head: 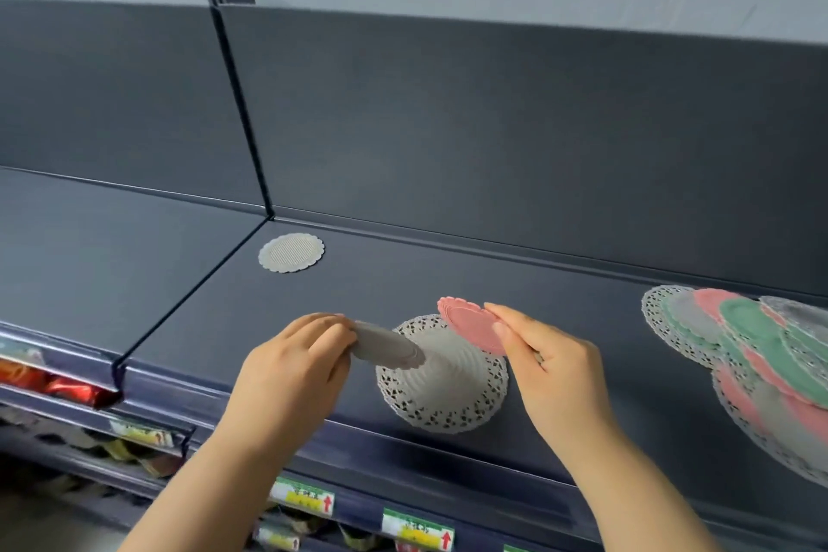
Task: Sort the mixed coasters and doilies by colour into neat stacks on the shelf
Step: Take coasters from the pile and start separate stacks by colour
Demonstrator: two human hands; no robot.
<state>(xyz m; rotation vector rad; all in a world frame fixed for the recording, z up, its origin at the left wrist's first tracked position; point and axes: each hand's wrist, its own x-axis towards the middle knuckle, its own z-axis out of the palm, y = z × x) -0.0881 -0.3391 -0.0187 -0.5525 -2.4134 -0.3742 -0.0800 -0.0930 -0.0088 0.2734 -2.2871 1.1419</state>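
A: Left hand [295,365]?
B: Fingers curled, thumb and fingertips clamped on the 9 o'clock edge of the held grey coaster [390,347]. It's scalloped, nearly flat, and lifted over the 10 o'clock rim of the white lace doily [443,394].

A: One coaster or several?
B: Can't tell, the edge is blurred.

A: Right hand [546,365]?
B: Thumb in front, fingers behind, pinching the pink coaster [472,325] at its 4 o'clock edge. The coaster is tilted and sits above the doily's 1 o'clock rim. The two held coasters are near each other, not touching.

A: Doily?
B: Flat on the dark shelf [537,282], near the front lip, between the hands.

A: Other task stuff?
B: Lone grey coaster [291,252] flat at 10 o'clock from the doily, back by the shelf seam, well apart. Mixed pile [761,350] at 3 o'clock: pink, green, grey coasters and lace doilies overlapping, cut off by the frame edge.

A: Below?
B: Price labels [304,497] at 6 o'clock, red packets [67,385] at 8 o'clock.
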